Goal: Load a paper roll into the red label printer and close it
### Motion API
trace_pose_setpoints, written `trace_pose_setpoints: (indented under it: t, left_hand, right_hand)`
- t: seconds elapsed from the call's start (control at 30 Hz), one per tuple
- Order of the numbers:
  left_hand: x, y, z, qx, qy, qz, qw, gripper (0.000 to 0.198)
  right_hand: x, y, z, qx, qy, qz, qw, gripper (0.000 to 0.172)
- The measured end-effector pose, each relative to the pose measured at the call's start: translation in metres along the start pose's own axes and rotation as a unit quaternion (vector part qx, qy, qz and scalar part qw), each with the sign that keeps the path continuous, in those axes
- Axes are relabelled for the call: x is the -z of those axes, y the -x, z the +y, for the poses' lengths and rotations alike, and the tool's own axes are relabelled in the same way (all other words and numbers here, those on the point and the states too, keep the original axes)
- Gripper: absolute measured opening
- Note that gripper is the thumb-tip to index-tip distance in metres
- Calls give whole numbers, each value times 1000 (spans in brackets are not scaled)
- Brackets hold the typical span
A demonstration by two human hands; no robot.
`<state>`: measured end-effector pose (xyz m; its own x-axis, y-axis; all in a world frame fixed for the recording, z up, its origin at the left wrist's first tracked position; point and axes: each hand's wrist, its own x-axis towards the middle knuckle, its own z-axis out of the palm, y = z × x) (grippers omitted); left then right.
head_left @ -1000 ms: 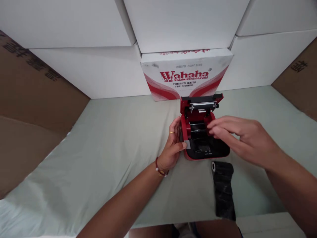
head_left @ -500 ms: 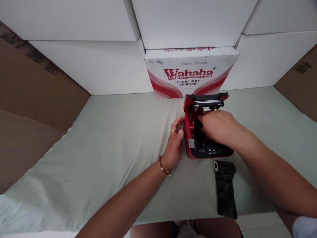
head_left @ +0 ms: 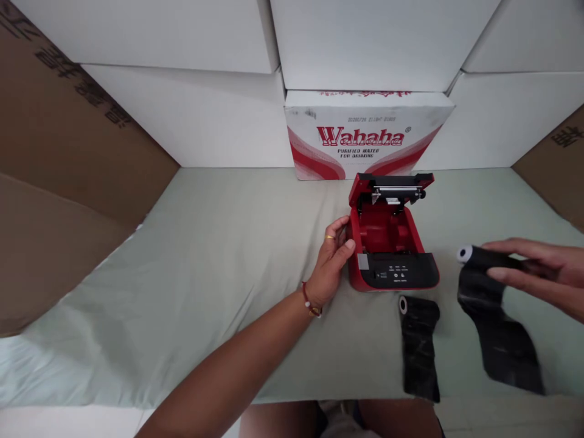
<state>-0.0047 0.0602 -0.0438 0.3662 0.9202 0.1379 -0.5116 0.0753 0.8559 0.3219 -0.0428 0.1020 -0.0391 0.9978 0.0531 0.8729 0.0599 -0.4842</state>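
Observation:
A small red and black printer (head_left: 404, 271) stands on the cloth with its lid (head_left: 396, 190) raised and its red inner bay in view. My left hand (head_left: 332, 261) holds the printer's left side, fingers along the wall and thumb near the edge. Off to the printer's right, my right hand (head_left: 538, 267) grips a roll of black paper (head_left: 479, 258) with a white core between thumb and fingers. Its loose tail hangs down in a curve. A second black paper roll (head_left: 418, 340) lies in front of the printer, its strip unrolled toward the near edge.
A green cloth (head_left: 237, 255) with wrinkles covers the table. Behind the printer stands a Wahaha water carton (head_left: 369, 137). White boxes (head_left: 191, 115) form a wall at the back, and brown cardboard (head_left: 68, 152) closes the left side. More cardboard (head_left: 556, 164) is at the right.
My right hand has come out of the printer's bay and moved right with a black paper roll. The bay now shows. My left hand stays at the printer; the view has shifted slightly.

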Motion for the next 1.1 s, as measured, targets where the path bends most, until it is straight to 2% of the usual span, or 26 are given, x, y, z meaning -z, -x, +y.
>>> trace_pose_setpoints:
  t: [0.07, 0.1, 0.17, 0.23, 0.27, 0.3, 0.37, 0.43, 0.5, 0.6, 0.7, 0.77, 0.8, 0.87, 0.93, 1.0, 1.03, 1.1]
  left_hand:
    - [0, 1, 3, -1, 8, -18, 1000, 72]
    - [0, 2, 3, -2, 7, -25, 1000, 75]
    - [1, 2, 3, -2, 4, -34, 999, 79]
    - [3, 2, 3, -4, 3, -41, 999, 80]
    - [4, 2, 2, -5, 4, -43, 999, 80]
    - [5, 2, 2, -6, 4, -45, 999, 79]
    - [6, 2, 2, -7, 5, -45, 999, 76]
    - [5, 1, 3, -5, 6, -42, 999, 73]
    - [5, 1, 4, -6, 3, -40, 999, 70]
    - [4, 2, 3, -11, -16, -43, 999, 69]
    - [4, 7, 3, -68, -122, 4, 990, 57]
    - [3, 14, 4, -173, -251, 58, 951, 51]
    - [2, 18, 6, -239, -315, 73, 916, 50]
    - [-3, 28, 9, -367, -412, 59, 832, 56]
    - [-10, 38, 12, -448, -472, 21, 759, 61]
    - [-19, 45, 15, -502, -504, -10, 703, 55]
    - [-23, 47, 16, -514, -516, -23, 685, 50]
    - [-28, 48, 19, -508, -542, -46, 668, 42]
  right_hand:
    - [-10, 3, 26, -28, -40, -99, 994, 27]
    - [-19, 4, 34, -28, -44, -112, 992, 31]
    - [-38, 9, 35, 1, -18, -47, 999, 41]
    - [-56, 17, 22, 25, -1, 37, 999, 41]
    - [-65, 21, 12, 35, -6, 47, 998, 36]
    - [-73, 24, 1, 49, -18, 36, 998, 32]
    - [-88, 29, -17, 90, -41, -27, 995, 30]
    - [-103, 30, -27, 113, -30, -90, 989, 36]
    - [-113, 31, -30, 106, 3, -113, 988, 41]
    - [-100, 38, -31, 108, 7, -145, 983, 38]
    - [-57, 41, -41, 155, -49, -142, 976, 39]
    - [-29, 31, -56, 172, -74, -73, 980, 38]
    - [-20, 22, -65, 163, -69, -45, 983, 35]
    - [-17, -6, -82, 170, -50, 3, 984, 26]
    - [-30, -37, -95, 172, -2, 31, 985, 24]
    - [-49, -66, -104, 147, 68, 22, 987, 28]
    - [-59, -77, -108, 126, 109, 7, 986, 29]
    - [-72, -94, -113, 81, 189, -33, 978, 30]
